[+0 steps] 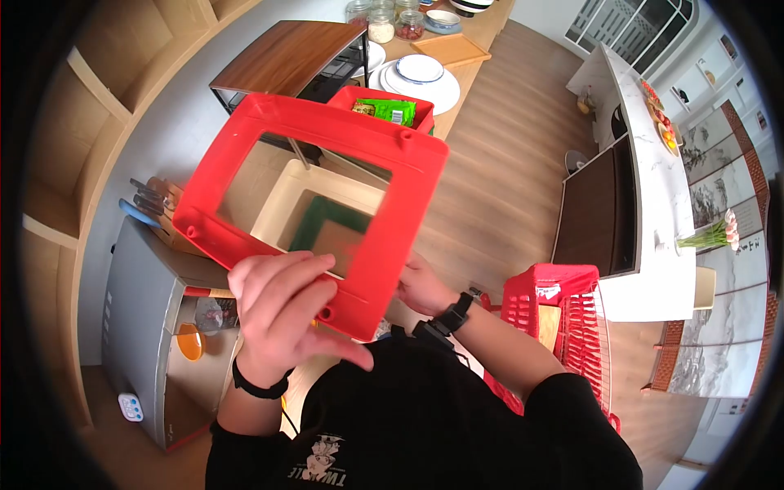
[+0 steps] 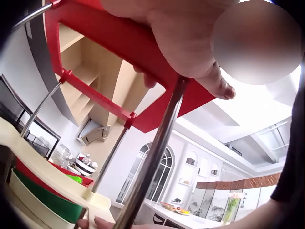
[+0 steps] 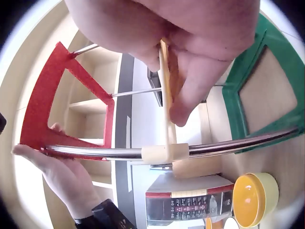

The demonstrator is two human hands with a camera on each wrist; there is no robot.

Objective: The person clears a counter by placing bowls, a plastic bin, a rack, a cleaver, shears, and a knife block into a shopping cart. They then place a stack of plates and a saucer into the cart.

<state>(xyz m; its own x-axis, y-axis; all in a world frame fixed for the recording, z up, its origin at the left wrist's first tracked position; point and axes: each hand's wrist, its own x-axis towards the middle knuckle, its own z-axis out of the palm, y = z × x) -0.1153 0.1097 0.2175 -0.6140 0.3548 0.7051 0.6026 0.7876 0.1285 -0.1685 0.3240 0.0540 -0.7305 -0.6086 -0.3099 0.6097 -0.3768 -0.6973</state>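
A tiered rack is held up in front of the person, made of a red frame (image 1: 400,204), a cream frame (image 3: 164,109) and a green frame (image 3: 233,105) joined by metal poles (image 2: 152,162). The left hand (image 1: 282,314) lies across a corner of the red frame, its fingertips reaching over the inner edge and its thumb held straight out. Lower down, the right hand (image 3: 190,38) grips the edge of the cream frame between thumb and fingers. In the head view the red frame partly hides this right hand (image 1: 425,286).
A red basket (image 1: 580,327) stands to the right. On the left are a grey cabinet (image 1: 135,286) with an orange cup (image 1: 190,341) and knives (image 1: 149,196). Ahead are a wood-topped rack (image 1: 286,57), white plates (image 1: 441,90), a wooden tray (image 1: 449,51) and a green packet (image 1: 392,110).
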